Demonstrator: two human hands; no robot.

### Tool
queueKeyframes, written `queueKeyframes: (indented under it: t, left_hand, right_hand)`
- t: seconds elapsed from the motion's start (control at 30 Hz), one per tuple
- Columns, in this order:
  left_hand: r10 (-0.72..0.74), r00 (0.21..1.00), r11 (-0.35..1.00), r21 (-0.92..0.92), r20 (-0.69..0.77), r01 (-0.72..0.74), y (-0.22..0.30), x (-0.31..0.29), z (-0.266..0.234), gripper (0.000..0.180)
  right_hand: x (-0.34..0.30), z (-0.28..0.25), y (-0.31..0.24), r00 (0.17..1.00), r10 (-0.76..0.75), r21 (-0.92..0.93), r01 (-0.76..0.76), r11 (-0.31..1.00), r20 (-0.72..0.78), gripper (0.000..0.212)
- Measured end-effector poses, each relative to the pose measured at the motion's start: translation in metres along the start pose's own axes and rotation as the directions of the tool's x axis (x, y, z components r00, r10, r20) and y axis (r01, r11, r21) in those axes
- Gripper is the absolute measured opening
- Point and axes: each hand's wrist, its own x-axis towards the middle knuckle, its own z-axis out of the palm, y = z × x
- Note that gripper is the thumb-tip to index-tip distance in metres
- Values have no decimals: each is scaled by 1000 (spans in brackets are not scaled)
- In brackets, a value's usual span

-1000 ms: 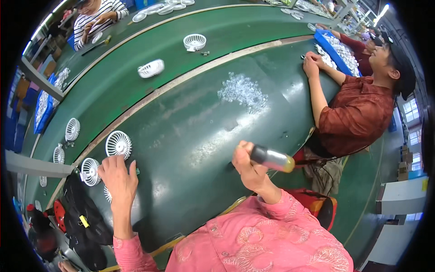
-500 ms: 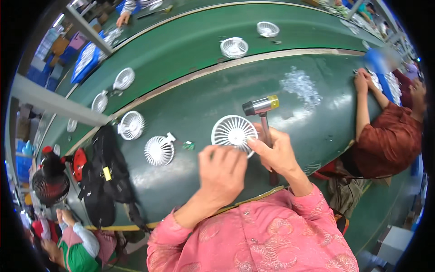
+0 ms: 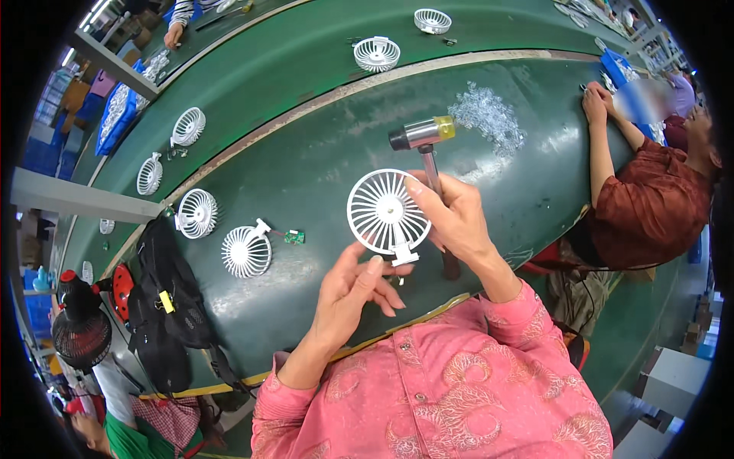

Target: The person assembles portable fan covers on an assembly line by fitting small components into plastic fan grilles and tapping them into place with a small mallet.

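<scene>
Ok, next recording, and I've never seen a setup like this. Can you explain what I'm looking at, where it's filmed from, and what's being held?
There's no machine gripping here, just a person's two bare hands. The wide fisheye camera sits on their head looking down, so straight edges curve. The right hand holds a white fan cage together with a mallet. The left hand is at the cage's lower bracket; I can't tell whether it grips it. On the dark green table lie loose clear pieces, two more fan cages, a small green circuit board and a black bag.
</scene>
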Motion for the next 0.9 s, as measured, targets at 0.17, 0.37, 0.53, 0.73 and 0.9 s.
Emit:
queueKeyframes:
  t: [0.17,0.37,0.53,0.73,0.9]
  left_hand:
    - [-40,995,982,-180,93,56,5,9,11,41]
    - [-19,996,917,-395,91,53,-3,23,15,43]
    - [-55,998,919,-391,11,54,-3,26,22,29]
    - [-47,999,910,-412,14,48,-2,27,16,27]
    - [-10,1000,887,-461,-29,-4,2,28,11,26]
  right_hand:
    - [4,3,9,994,-105,-48,104,993,-6,29]
    - [8,8,14,988,-148,-172,155,973,51,28]
    - [11,1,10,952,-301,-297,302,906,52,29]
    - [8,1,1,972,-212,-263,233,936,105,29]
    - [-16,-2,16,976,-53,-143,85,986,212,37]
